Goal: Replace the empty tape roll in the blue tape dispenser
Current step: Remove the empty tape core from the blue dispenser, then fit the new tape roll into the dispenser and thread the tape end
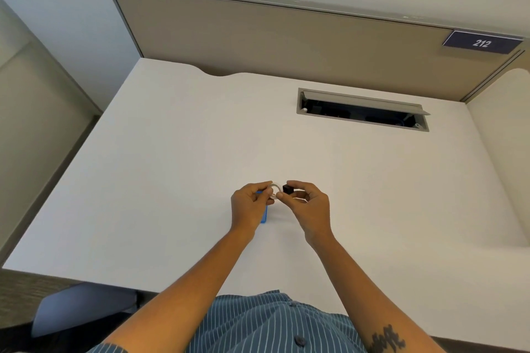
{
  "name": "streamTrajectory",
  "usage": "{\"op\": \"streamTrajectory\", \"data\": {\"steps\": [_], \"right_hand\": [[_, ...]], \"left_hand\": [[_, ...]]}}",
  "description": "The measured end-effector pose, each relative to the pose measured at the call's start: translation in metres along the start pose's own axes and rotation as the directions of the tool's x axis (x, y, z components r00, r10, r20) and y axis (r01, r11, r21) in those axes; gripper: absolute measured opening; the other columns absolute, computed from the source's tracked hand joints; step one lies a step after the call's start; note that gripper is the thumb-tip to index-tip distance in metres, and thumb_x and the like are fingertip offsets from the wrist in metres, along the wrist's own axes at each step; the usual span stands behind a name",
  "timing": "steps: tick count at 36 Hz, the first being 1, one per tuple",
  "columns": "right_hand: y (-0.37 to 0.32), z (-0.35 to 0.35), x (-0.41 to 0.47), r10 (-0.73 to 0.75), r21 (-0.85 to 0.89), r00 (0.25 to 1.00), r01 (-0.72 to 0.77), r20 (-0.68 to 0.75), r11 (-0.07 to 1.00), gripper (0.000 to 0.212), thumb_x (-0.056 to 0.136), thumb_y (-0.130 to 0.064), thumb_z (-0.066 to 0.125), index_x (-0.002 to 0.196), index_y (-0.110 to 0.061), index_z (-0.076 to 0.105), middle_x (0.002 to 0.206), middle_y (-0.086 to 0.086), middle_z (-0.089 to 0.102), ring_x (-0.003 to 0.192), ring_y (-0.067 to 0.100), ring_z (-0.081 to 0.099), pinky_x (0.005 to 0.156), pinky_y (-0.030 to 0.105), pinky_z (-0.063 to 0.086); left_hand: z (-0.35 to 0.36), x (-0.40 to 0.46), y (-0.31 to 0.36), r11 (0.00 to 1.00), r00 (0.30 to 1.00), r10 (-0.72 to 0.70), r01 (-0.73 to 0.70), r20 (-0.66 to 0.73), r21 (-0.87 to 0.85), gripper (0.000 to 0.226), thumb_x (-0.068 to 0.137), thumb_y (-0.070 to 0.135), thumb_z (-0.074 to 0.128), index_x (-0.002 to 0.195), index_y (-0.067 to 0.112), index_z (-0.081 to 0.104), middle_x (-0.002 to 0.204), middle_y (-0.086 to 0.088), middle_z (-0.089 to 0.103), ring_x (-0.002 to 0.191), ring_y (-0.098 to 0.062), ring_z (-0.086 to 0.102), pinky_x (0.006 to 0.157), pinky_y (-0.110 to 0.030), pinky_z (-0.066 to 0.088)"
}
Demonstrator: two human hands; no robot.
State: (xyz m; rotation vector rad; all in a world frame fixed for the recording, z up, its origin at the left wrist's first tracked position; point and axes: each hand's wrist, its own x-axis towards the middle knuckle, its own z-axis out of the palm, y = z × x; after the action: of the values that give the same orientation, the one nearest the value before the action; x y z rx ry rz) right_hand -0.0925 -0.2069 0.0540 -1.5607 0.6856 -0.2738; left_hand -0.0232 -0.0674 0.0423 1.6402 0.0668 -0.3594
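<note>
Blue plastic tape dispenser (264, 216) sits on the white worktop (177, 169), mostly hidden under the left hand (249, 206). Left fingers (265, 185) pinch a clear empty tape ring (274, 191); the right hand (308, 206) pinches a small black spindle (287, 188) beside it.

Office cubicle, white desk (200, 137), fabric partition (272, 43), cable hatch (362, 109), number sign 212 (482, 42)
</note>
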Motion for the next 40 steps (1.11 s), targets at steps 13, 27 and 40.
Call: {"op": "streamTrajectory", "data": {"steps": [13,27,40], "right_hand": [[0.016,-0.008,0.01,0.07,-0.049,0.988,-0.078,-0.138,0.996,0.025,0.085,-0.01,0.09,0.1,-0.029,0.082,0.095,-0.012,0.083,0.085,0.004,0.074,0.081,0.027,0.061],[0.023,-0.027,0.014,0.11,-0.049,0.975,-0.122,-0.195,0.991,0.027,0.084,-0.016,0.094,0.098,-0.034,0.081,0.105,-0.004,0.082,0.089,0.024,0.081,0.075,0.03,0.066],[0.031,-0.036,0.023,0.192,-0.106,0.963,-0.215,-0.189,0.971,0.028,0.083,-0.021,0.096,0.107,-0.027,0.083,0.106,-0.01,0.083,0.09,0.0,0.076,0.072,0.007,0.057]], "left_hand": [[0.005,0.053,0.002,0.948,0.999,0.03,-0.032,0.01,0.318,0.012,0.092,0.015,0.081,0.104,0.015,0.08,0.09,0.006,0.076,0.082,-0.002,0.071,0.078,-0.019,0.059],[0.037,0.108,0.011,0.843,0.987,0.032,-0.112,0.159,0.526,0.012,0.094,0.008,0.077,0.105,0.003,0.08,0.106,-0.01,0.079,0.092,-0.022,0.07,0.09,-0.036,0.061],[0.066,0.134,0.008,0.758,0.966,0.027,-0.188,0.257,0.624,0.014,0.096,0.005,0.072,0.105,-0.001,0.079,0.109,-0.016,0.078,0.101,-0.028,0.073,0.089,-0.032,0.057]]}}
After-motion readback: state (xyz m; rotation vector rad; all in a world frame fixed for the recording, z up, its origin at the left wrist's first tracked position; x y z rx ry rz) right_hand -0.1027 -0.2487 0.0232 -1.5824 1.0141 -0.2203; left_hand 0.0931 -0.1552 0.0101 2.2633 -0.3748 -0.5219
